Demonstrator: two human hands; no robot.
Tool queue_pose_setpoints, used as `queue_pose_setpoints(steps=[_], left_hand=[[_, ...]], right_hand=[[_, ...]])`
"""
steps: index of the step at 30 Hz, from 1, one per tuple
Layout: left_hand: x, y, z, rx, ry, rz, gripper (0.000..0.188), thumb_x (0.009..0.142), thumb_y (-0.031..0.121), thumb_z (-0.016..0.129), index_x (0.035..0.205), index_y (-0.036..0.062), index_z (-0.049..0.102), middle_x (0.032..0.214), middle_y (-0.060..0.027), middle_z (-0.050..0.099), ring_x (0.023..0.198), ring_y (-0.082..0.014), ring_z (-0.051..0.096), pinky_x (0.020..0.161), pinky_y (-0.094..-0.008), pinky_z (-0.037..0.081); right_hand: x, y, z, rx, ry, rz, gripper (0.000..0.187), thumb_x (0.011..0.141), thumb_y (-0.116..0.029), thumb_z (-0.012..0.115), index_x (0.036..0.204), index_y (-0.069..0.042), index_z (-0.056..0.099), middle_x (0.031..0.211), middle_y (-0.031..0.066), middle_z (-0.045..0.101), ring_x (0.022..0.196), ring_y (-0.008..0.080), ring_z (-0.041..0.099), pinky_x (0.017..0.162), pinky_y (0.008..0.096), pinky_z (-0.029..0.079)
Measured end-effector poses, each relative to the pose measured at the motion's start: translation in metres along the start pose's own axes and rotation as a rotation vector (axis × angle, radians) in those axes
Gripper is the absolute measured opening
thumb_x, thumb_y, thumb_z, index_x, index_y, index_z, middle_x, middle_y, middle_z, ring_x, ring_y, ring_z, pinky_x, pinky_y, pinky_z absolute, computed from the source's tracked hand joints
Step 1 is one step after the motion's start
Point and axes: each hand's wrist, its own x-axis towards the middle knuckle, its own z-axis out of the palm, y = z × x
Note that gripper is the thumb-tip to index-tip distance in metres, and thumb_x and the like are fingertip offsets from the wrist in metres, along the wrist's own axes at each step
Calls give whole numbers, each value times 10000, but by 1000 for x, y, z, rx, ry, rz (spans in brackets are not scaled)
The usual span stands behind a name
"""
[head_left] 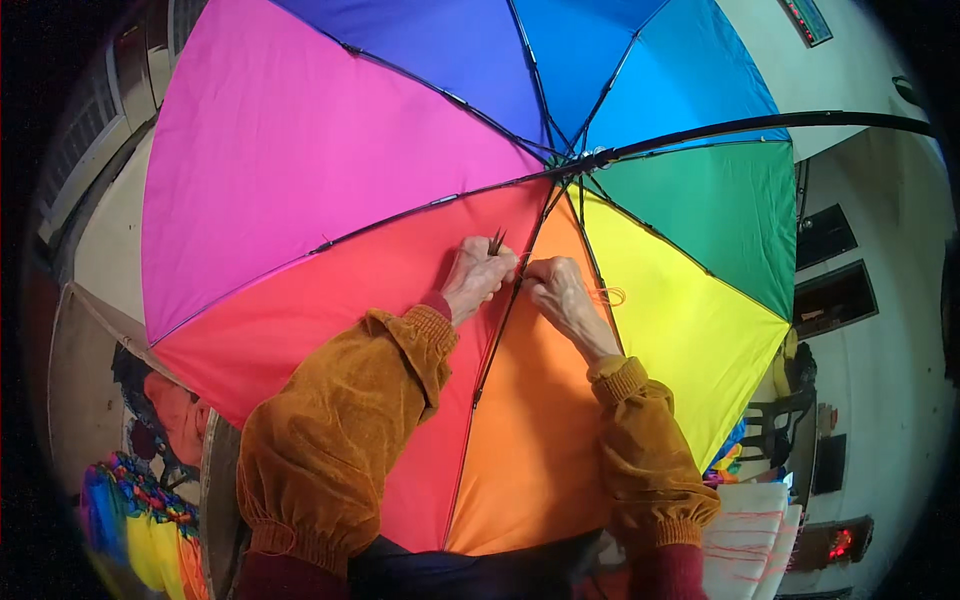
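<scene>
Brown sleeves (335, 430) | left hand (478, 276) closed round dark snips (497, 242) | right hand (560, 289) pinched at umbrella rib (477, 397), orange thread (612, 291) beside

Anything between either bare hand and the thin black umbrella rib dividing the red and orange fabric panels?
Nothing visible. The left hand and right hand sit close on either side of the rib; the long black shaft runs above them in the picture, clear of both.

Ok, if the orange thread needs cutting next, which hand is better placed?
Probably the left hand: a pointed metal tool, seemingly small scissors, sticks up from its fingers. The right hand is curled beside a black rib, with the orange thread looped near its wrist.
</scene>
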Motion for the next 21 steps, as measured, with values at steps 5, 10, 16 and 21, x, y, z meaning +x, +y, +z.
queue_pose_setpoints(steps=[5,10,16,21], left_hand=[[3,-7,-1,-205,-31,-116,149,806,170,590,700,86,529,579,27,480,369,-1,314,309,-172,216],[6,-8,-2,-244,-70,-238,152,810,149,578,686,87,517,574,27,476,359,-5,307,305,-178,211],[8,-11,0,-233,-68,-289,122,789,174,604,724,119,517,605,23,499,363,-11,322,302,-167,224],[3,-6,0,-182,-71,-243,157,785,176,608,679,116,509,586,29,487,378,-9,343,310,-163,233]], right_hand=[[-2,0,0,35,-13,49,96,692,-5,490,657,65,545,523,184,464,427,201,450,439,357,360],[-13,3,11,100,75,108,105,722,-25,501,671,56,544,517,168,469,426,191,415,445,350,354],[-16,3,18,155,157,137,103,750,-34,515,704,49,557,525,158,489,447,191,438,466,340,369],[-13,4,21,127,229,126,87,745,-13,513,714,48,567,542,159,511,471,194,486,480,324,388]])
